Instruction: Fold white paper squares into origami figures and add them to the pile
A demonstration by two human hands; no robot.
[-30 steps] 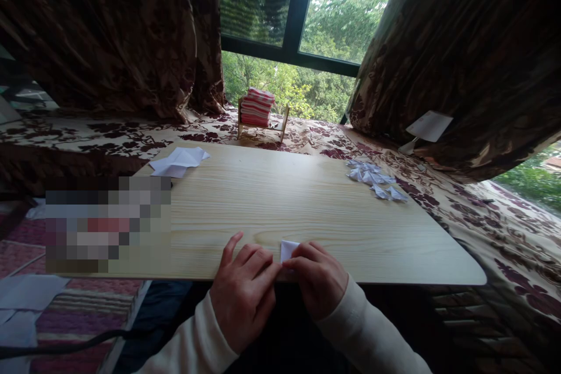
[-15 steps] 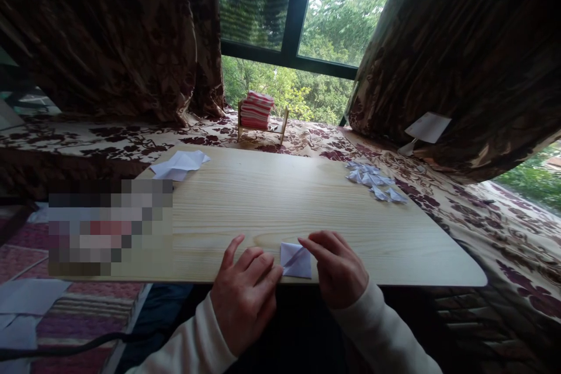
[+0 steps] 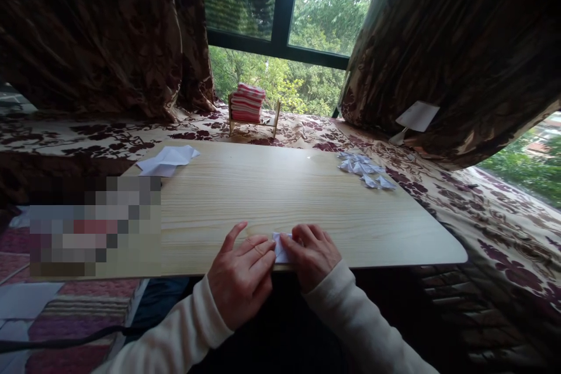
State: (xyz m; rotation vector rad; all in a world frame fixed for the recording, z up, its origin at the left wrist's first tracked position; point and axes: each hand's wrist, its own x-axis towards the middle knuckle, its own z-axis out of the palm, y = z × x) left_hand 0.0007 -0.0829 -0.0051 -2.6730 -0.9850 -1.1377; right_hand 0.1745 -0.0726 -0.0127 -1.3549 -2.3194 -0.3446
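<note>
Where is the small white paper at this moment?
Head view: the paper lies centrally at the near edge of the table, under fingertips of the left hand and right hand.

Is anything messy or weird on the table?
Nothing is broken or spilled. The small folded paper pieces lie in a loose heap right at the wooden table's far right edge, and the white paper sheets at the far left look rumpled.

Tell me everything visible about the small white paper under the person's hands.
The small white paper is a thin piece that looks folded, lying flat on the pale wooden table at its near edge. Fingertips of the left hand press its left side. The right hand covers its right part, so much of it is hidden.
</note>
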